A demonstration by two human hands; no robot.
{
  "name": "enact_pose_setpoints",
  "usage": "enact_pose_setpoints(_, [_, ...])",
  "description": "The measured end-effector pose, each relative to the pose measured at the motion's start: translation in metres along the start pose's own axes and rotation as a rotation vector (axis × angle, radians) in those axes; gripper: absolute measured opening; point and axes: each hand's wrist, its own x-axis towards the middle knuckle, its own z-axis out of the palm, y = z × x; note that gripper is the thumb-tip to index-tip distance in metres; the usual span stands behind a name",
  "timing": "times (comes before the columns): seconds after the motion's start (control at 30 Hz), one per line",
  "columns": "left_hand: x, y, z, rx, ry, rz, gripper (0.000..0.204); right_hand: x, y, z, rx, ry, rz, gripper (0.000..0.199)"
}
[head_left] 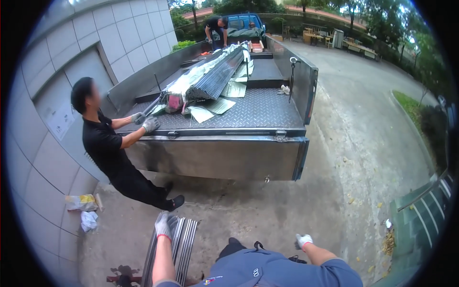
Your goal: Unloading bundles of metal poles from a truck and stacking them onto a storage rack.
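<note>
My left hand (165, 225), in a grey glove with a red cuff, rests on the top end of a stack of long grey metal strips (181, 248) lying on the ground at the lower left. My right hand (302, 240), gloved the same way, hangs free with fingers curled and nothing in it, above the bare concrete. On the open truck bed (258, 112) ahead lies a long bundle of dark metal strips (217, 76) partly wrapped in pale plastic.
A person in black (107, 148) leans at the bed's left corner, gloved hands on a strip. Another person (215, 28) bends at the far end. The lowered tailgate (215, 155), a tiled wall on the left, bags (82, 203) by it, steps at right.
</note>
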Motion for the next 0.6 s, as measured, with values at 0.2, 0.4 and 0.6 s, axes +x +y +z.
enact_pose_setpoints(0.2, [0.101, 0.039, 0.136, 0.019, -0.215, 0.017, 0.032, -0.039, -0.196, 0.075, 0.293, -0.113, -0.177, 0.039])
enact_pose_setpoints(0.4, [0.171, 0.035, 0.253, -0.046, -0.377, 0.029, 0.027, -0.048, -0.346, 0.097, 0.415, -0.210, -0.271, 0.037])
enact_pose_setpoints(0.6, [0.233, 0.057, 0.360, 0.110, -0.368, 0.283, 0.029, -0.032, -0.513, 0.103, 0.474, -0.373, -0.441, 0.033])
